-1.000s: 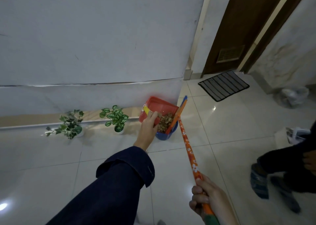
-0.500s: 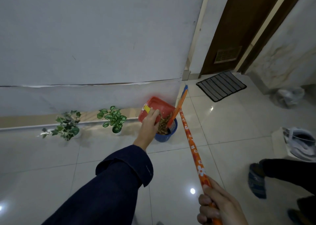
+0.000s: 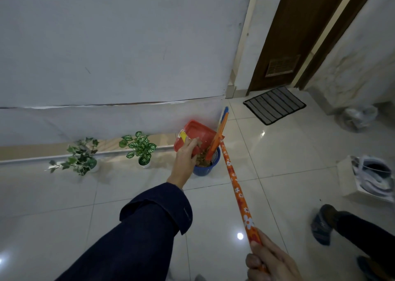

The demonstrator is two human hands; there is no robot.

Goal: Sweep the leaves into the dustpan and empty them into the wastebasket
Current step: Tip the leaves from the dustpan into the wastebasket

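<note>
My left hand [image 3: 185, 158] grips the red dustpan [image 3: 197, 131], which is tipped up steeply over the small blue wastebasket [image 3: 205, 169] by the wall. Dry brown leaves [image 3: 203, 160] fill the basket's top. My right hand [image 3: 271, 263], at the bottom edge, holds the orange flowered broom handle [image 3: 237, 188]. The handle runs up to the broom head [image 3: 219, 135], whose orange and blue bristle end rests against the dustpan's right edge above the basket.
Two small potted plants [image 3: 140, 147] [image 3: 81, 157] stand along the wall to the left. A striped doormat [image 3: 274, 105] lies before a brown door. A white box with shoes [image 3: 367, 178], a plastic bag [image 3: 359, 116] and another person's feet [image 3: 322, 223] are on the right.
The dustpan has tilted up more steeply over the basket. My right hand has slid lower in view. The other person's legs have shifted toward the lower right.
</note>
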